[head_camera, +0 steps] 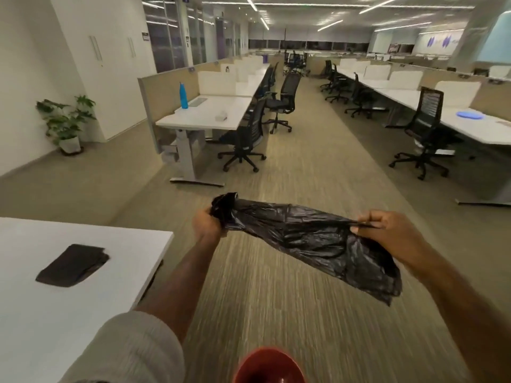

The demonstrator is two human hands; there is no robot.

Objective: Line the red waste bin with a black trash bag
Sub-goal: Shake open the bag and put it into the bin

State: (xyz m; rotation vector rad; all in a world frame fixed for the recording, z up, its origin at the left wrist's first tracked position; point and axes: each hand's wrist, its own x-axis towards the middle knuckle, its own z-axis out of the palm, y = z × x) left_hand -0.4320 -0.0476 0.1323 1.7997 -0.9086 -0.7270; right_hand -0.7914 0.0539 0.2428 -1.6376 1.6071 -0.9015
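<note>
A crumpled black trash bag hangs stretched between my two hands at chest height above the carpet. My left hand grips its bunched left end in a fist. My right hand pinches the bag's right edge between thumb and fingers, and a loose flap droops below that hand. The red waste bin stands on the floor at the bottom edge of the view, directly below my arms; only its open top shows.
A white desk at my left carries a folded stack of black bags. Ahead, a carpeted aisle runs between rows of white desks with black office chairs. A potted plant stands by the left wall.
</note>
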